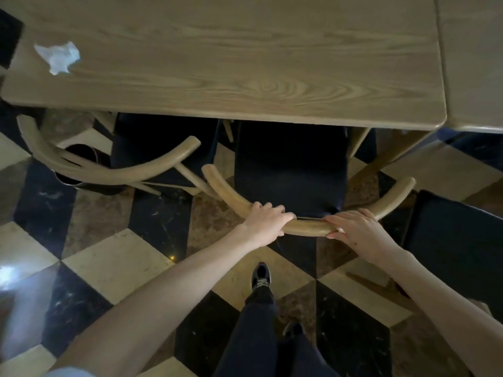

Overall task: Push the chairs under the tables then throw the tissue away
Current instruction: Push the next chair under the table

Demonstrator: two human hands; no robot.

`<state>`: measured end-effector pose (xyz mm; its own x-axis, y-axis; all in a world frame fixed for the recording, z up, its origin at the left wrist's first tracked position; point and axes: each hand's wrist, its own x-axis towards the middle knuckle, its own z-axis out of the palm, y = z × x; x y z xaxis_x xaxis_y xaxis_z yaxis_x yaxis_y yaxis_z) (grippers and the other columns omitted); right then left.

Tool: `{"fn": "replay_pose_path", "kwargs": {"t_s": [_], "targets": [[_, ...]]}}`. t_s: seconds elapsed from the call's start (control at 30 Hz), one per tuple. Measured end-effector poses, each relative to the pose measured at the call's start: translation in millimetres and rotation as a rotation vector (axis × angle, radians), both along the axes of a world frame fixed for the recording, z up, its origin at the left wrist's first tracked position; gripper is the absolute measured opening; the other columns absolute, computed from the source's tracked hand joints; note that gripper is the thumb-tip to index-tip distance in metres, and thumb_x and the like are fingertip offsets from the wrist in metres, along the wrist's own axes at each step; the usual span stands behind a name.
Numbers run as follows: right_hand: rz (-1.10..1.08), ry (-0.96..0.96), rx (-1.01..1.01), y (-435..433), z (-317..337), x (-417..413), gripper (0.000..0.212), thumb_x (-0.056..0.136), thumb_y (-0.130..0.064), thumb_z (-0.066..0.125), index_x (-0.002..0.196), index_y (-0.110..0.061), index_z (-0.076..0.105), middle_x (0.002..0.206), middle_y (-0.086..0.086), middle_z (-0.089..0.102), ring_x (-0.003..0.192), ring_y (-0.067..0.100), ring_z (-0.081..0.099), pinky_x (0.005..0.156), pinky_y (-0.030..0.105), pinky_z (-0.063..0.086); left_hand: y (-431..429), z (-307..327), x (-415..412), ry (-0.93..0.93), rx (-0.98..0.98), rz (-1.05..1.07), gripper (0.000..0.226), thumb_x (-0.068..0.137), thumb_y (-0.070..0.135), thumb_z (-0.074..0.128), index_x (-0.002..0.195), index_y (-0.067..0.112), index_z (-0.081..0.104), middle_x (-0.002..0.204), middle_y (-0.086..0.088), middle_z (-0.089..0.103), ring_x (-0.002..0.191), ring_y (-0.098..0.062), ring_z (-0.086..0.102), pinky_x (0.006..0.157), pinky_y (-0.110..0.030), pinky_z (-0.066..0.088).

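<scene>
A wooden chair with a dark seat stands in front of me, its front part under the wooden table. My left hand and my right hand both grip its curved backrest, a short gap apart. A second chair of the same kind stands to the left, turned at an angle, partly under the table. A crumpled white tissue lies on the table's near-left corner.
A dark round bin sits on the floor behind the left chair's backrest. Another dark chair seat is at the right. A second table adjoins on the right. My feet stand on the checkered floor.
</scene>
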<state>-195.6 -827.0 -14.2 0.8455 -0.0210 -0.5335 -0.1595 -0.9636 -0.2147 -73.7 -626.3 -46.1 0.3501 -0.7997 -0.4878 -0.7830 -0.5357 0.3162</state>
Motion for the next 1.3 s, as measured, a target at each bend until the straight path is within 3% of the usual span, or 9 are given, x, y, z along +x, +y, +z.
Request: {"fn": "replay_pose_path", "kwargs": {"t_s": [0.7,0.87,1.03,1.13,1.3], "targets": [[-0.048,-0.086,0.056,-24,-15,51,0.044,0.091,-0.042,0.050,0.132,-0.029,0.047,0.133,-0.005,0.056,0.128,0.017,0.045,0.112,0.041,0.022,-22,1,56,-0.085,-0.021,-0.026,0.049,0.092,0.023,0.058,0.138,0.020,0.041,0.132,-0.009,0.054,0.117,-0.032,0.053,0.099,-0.049,0.039],[-0.060,-0.095,0.021,-19,-14,45,0.053,0.090,-0.045,0.053,0.139,-0.030,0.037,0.143,-0.002,0.046,0.136,0.019,0.034,0.116,0.044,0.014,-22,-2,53,-0.082,-0.029,-0.013,0.049,0.091,0.026,0.059,0.137,0.021,0.041,0.131,-0.007,0.054,0.117,-0.028,0.052,0.102,-0.047,0.038],[-0.162,-0.192,0.086,-23,3,11,0.081,0.081,-0.049,0.064,0.146,-0.030,0.021,0.155,0.003,0.026,0.143,0.024,0.018,0.116,0.046,0.016,-31,6,34,-0.111,-0.139,-0.031,0.058,0.087,0.033,0.063,0.138,0.022,0.038,0.137,-0.003,0.049,0.125,-0.023,0.044,0.110,-0.044,0.029],[-0.219,-0.194,0.089,-40,14,-29,0.083,0.080,-0.051,0.064,0.147,-0.029,0.020,0.155,0.003,0.024,0.143,0.024,0.020,0.116,0.046,0.019,-52,18,9,-0.148,-0.203,-0.068,0.060,0.086,0.035,0.063,0.139,0.021,0.038,0.143,-0.004,0.045,0.132,-0.022,0.039,0.114,-0.043,0.023],[-0.356,-0.149,0.108,-76,23,-123,0.082,0.078,-0.058,0.061,0.146,-0.030,0.022,0.154,0.003,0.028,0.141,0.024,0.024,0.113,0.045,0.022,-105,36,-55,-0.165,-0.248,-0.146,0.059,0.083,0.038,0.064,0.136,0.019,0.044,0.139,-0.004,0.049,0.129,-0.024,0.042,0.108,-0.043,0.029]]}}
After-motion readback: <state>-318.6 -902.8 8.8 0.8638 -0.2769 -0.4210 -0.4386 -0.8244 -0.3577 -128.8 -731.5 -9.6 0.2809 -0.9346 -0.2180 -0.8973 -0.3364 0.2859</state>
